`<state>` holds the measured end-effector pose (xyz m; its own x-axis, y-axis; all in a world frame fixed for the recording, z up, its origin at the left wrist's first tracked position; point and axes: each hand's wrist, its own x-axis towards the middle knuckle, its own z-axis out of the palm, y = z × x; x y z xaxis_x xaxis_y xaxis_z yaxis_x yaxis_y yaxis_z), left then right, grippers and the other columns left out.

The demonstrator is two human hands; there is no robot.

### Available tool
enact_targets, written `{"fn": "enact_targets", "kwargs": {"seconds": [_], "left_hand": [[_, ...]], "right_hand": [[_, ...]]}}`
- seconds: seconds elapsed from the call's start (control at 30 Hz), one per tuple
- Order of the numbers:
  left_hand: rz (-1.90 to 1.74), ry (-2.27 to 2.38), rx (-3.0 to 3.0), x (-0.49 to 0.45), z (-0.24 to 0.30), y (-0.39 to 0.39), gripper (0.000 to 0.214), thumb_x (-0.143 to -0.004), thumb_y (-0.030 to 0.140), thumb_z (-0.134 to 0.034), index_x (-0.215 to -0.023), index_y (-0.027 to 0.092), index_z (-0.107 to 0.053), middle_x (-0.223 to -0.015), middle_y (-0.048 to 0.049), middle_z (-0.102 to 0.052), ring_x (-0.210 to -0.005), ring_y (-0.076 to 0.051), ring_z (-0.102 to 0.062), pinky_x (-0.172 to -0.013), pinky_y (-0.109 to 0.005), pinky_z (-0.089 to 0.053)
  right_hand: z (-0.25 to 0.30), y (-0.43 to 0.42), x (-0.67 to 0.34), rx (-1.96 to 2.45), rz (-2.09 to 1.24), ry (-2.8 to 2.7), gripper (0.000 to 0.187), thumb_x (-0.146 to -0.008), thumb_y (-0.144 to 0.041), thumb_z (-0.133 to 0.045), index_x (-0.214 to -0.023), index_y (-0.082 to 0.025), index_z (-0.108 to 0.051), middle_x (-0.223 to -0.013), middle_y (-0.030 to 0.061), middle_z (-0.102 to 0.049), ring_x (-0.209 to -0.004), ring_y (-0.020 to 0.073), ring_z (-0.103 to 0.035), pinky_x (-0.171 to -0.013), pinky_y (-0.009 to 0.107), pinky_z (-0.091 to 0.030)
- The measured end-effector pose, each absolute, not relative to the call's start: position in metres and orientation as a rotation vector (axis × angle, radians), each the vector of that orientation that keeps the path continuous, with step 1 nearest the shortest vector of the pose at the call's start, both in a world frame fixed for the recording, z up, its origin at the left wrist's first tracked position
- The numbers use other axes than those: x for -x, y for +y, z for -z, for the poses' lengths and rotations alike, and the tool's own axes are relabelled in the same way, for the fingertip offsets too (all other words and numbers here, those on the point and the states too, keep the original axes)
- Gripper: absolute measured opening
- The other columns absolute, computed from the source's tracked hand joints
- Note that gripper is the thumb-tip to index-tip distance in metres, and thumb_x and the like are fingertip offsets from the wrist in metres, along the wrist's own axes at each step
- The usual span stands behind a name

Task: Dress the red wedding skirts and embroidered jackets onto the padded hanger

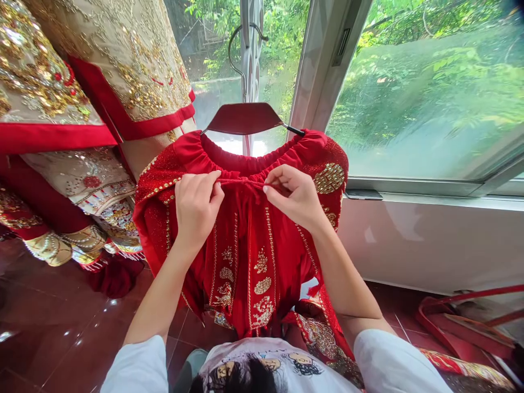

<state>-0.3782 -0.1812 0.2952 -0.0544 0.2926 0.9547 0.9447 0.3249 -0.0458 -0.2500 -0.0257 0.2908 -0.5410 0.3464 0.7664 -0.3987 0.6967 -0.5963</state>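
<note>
Okay, so a thin red cord (242, 182) is being pinched by the left hand (197, 202) and the right hand (295, 195), kinda straight between them. Right behind and below the grip, a red embroidered garment (282, 240) is being held up by a dark red hanger (246, 119) just beyond. Beaded cream clothes (143, 71) are being seen left of the grip; daylight's being let in by a window (429, 114) farther back.
</note>
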Motion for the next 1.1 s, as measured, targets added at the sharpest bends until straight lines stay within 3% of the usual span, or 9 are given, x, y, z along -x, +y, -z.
{"fn": "enact_targets", "kwargs": {"seconds": [0.13,0.23,0.33,0.4,0.53,0.67,0.87,1.0,1.1], "left_hand": [[0.996,-1.548,1.152,0.369,-0.293,-0.176,0.018,-0.088,0.018,-0.055,-0.103,0.018,-0.065,-0.087,-0.0014,-0.072,-0.08,-0.016,-0.063,-0.083,-0.031,-0.047],[1.109,-1.541,1.166,0.364,-0.294,-0.173,0.017,-0.088,0.019,-0.055,-0.103,0.019,-0.064,-0.089,-0.0007,-0.071,-0.08,-0.015,-0.064,-0.084,-0.03,-0.048],[1.126,-1.544,1.18,0.366,-0.295,-0.175,0.018,-0.087,0.018,-0.056,-0.103,0.019,-0.064,-0.089,-0.0009,-0.071,-0.08,-0.015,-0.064,-0.082,-0.03,-0.049],[1.111,-1.563,1.187,0.368,-0.294,-0.177,0.019,-0.086,0.016,-0.056,-0.104,0.019,-0.063,-0.088,-0.0007,-0.071,-0.081,-0.015,-0.064,-0.083,-0.03,-0.049],[1.1,-1.589,1.202,0.37,-0.292,-0.179,0.021,-0.085,0.015,-0.057,-0.104,0.019,-0.063,-0.086,0.0,-0.071,-0.08,-0.015,-0.064,-0.083,-0.031,-0.049],[1.173,-1.583,1.229,0.369,-0.293,-0.179,0.02,-0.086,0.016,-0.056,-0.105,0.019,-0.063,-0.089,-0.0001,-0.071,-0.08,-0.014,-0.065,-0.08,-0.028,-0.051],[1.014,-1.589,1.216,0.371,-0.297,-0.185,0.02,-0.087,0.016,-0.056,-0.105,0.02,-0.063,-0.09,-0.001,-0.071,-0.082,-0.014,-0.065,-0.085,-0.029,-0.051],[1.412,-1.683,1.288,0.365,-0.297,-0.182,0.016,-0.086,0.021,-0.058,-0.102,0.021,-0.062,-0.088,-0.0009,-0.069,-0.075,-0.011,-0.064,-0.069,-0.024,-0.053],[1.904,-1.736,1.405,0.364,-0.298,-0.176,0.017,-0.085,0.03,-0.058,-0.1,0.023,-0.057,-0.083,0.0003,-0.064,-0.057,-0.008,-0.057,-0.051,-0.021,-0.048]], "right_hand": [[-0.287,-0.032,0.252,0.082,-0.794,-1.668,0.012,-0.076,-0.012,-0.055,-0.084,-0.02,-0.057,-0.073,-0.003,-0.055,-0.06,0.0068,-0.046,-0.054,0.024,-0.038],[-0.289,-0.036,0.259,0.092,-1.098,-1.514,0.007,-0.081,-0.022,-0.056,-0.088,-0.021,-0.056,-0.077,-0.0011,-0.057,-0.058,0.0074,-0.049,-0.047,0.023,-0.037],[-0.292,-0.032,0.26,0.075,-1.52,-1.589,0.009,-0.082,-0.028,-0.055,-0.087,-0.021,-0.056,-0.057,-0.0064,-0.045,-0.042,0.0049,-0.035,-0.038,0.021,-0.026],[-0.292,-0.027,0.258,0.113,-1.485,-1.651,0.007,-0.08,-0.025,-0.058,-0.082,-0.019,-0.058,-0.052,-0.0083,-0.039,-0.041,0.0039,-0.029,-0.039,0.021,-0.023],[-0.288,-0.025,0.253,0.208,-0.954,-1.593,0.003,-0.073,-0.018,-0.062,-0.075,-0.016,-0.063,-0.062,-0.0034,-0.055,-0.054,0.0064,-0.047,-0.052,0.023,-0.038],[-0.289,-0.024,0.248,0.084,-1.213,-1.445,0.011,-0.073,-0.021,-0.061,-0.084,-0.019,-0.062,-0.07,-0.0023,-0.06,-0.063,0.0098,-0.058,-0.061,0.027,-0.048],[-0.293,-0.008,0.242,-0.018,-1.554,-1.491,0.011,-0.066,-0.017,-0.064,-0.072,-0.021,-0.055,-0.044,-0.0112,-0.025,-0.038,0.0044,-0.022,-0.04,0.023,-0.025],[-0.292,-0.008,0.243,-0.031,-1.528,-1.455,0.019,-0.07,-0.033,-0.066,-0.078,-0.023,-0.052,-0.052,-0.0077,-0.03,-0.049,0.0085,-0.042,-0.051,0.025,-0.039],[-0.291,-0.01,0.244,-0.058,-1.59,-1.454,0.028,-0.076,-0.049,-0.062,-0.085,-0.026,-0.048,-0.057,-0.0076,-0.029,-0.049,0.0083,-0.04,-0.056,0.027,-0.045]]}}
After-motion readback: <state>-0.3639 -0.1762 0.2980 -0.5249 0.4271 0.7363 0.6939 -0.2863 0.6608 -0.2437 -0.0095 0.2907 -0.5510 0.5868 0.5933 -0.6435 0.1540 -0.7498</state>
